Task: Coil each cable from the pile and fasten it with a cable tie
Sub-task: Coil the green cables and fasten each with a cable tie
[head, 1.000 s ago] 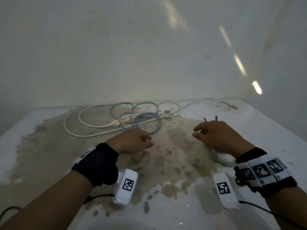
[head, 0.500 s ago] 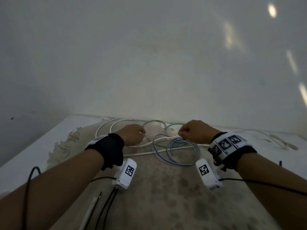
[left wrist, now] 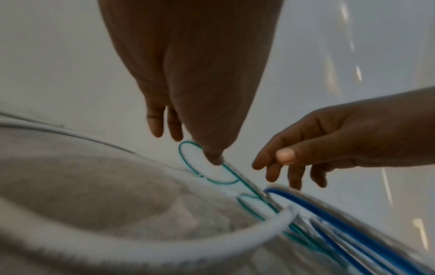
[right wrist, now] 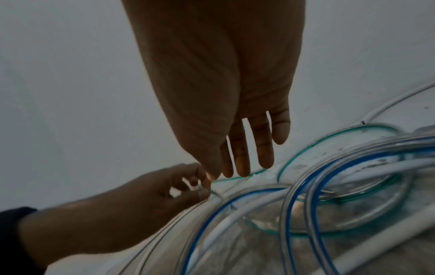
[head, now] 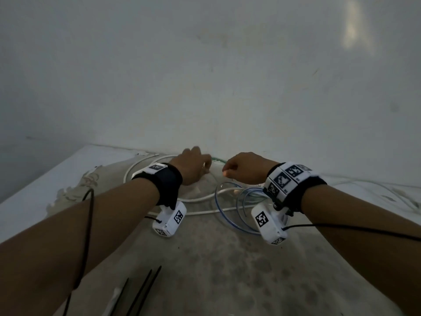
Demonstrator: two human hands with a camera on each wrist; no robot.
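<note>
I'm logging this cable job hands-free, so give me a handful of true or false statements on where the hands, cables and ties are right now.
1. The left hand pinches the green cable. True.
2. The right hand grips the blue cable. False: its fingers hang above it, holding nothing.
3. The black cable ties lie near the table's close edge, untouched. True.
4. The thick white cable is already coiled and tied. False: it lies loose in wide loops.
</note>
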